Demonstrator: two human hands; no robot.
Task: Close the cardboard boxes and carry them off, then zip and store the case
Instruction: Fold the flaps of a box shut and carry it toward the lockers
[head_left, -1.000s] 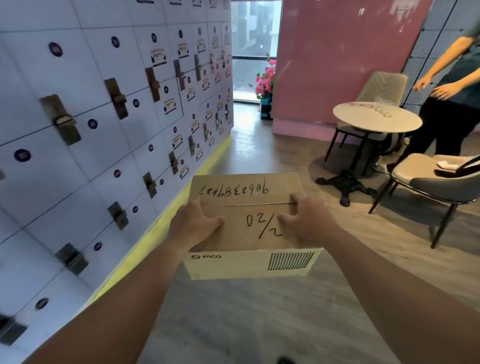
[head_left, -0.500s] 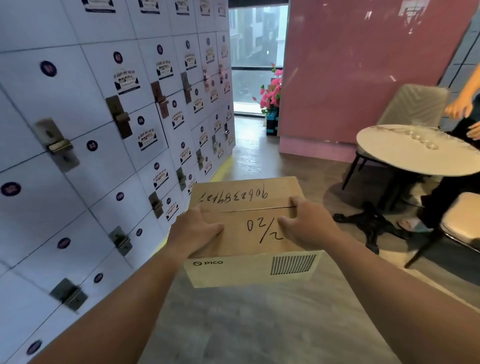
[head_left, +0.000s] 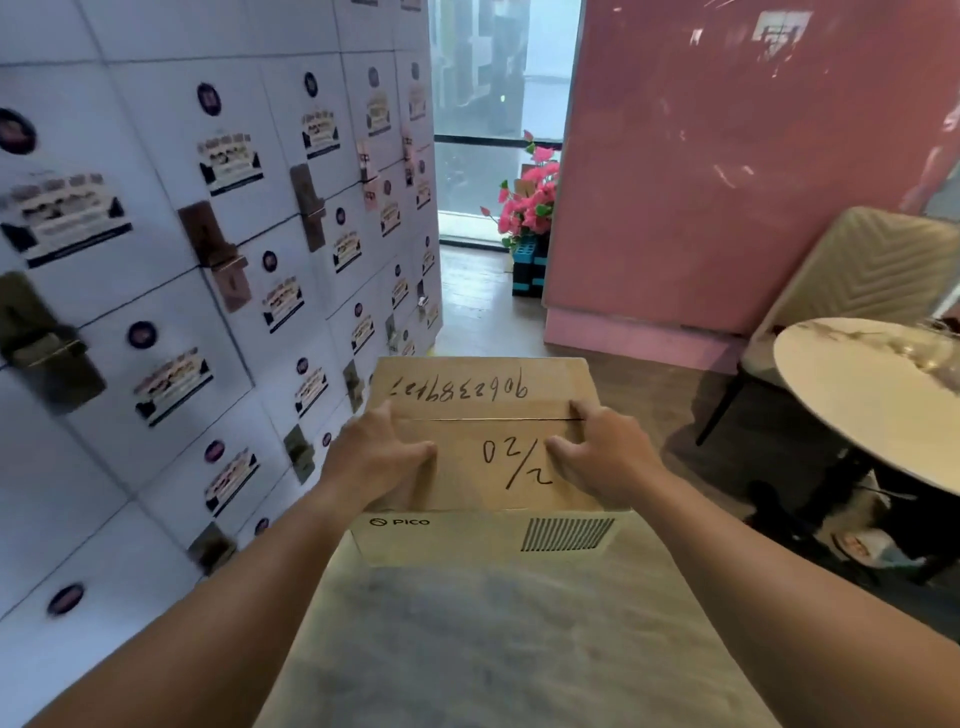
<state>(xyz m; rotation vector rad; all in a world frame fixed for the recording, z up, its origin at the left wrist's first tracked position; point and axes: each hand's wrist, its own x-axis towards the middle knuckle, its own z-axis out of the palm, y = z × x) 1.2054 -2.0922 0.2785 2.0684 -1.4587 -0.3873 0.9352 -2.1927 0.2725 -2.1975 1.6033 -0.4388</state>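
I carry a closed brown cardboard box (head_left: 483, 405) in front of me, its two top flaps meeting in a seam. Handwritten numbers cover the top, and a PICO logo and a barcode show on its near side. My left hand (head_left: 374, 457) grips the box's left edge, thumb lying on the top flap. My right hand (head_left: 602, 457) grips the right edge the same way. The fingers of both hands wrap down the sides out of sight. No case is in view.
A wall of white lockers (head_left: 182, 312) with labels and brown latches runs close along my left. A round white table (head_left: 872, 395) and a beige chair (head_left: 862, 270) stand at the right. Pink flowers (head_left: 530, 202) sit by a window beside a pink wall (head_left: 727, 156).
I have walked forward along the lockers with the box held the same way. The table has slid to the right edge and the person beside it has left the view.
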